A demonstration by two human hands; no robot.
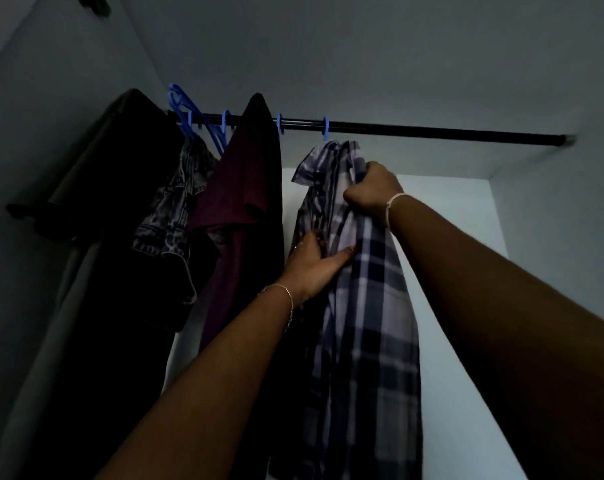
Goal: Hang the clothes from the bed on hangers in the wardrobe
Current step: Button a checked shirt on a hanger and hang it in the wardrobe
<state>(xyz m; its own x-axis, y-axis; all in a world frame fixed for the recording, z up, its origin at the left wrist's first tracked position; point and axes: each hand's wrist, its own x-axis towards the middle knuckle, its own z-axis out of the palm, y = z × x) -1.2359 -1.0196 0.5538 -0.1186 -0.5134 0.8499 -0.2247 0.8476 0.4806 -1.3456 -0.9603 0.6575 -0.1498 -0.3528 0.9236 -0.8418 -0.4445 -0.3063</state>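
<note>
Gripping bunched cloth near the collar, the right hand (371, 190) clenches the blue-and-white plaid shirt (359, 306); the left hand (311, 268) pinches its front lower down. The shirt hangs from a blue plastic hanger (325, 128) on the black wardrobe rod (432, 132), right of a maroon shirt (241, 188).

Plaid shirt (362, 323), blue-white check, hung bunched on blue hanger (325, 128) from wardrobe rail (432, 131), right of maroon shirt (245, 188).
</note>
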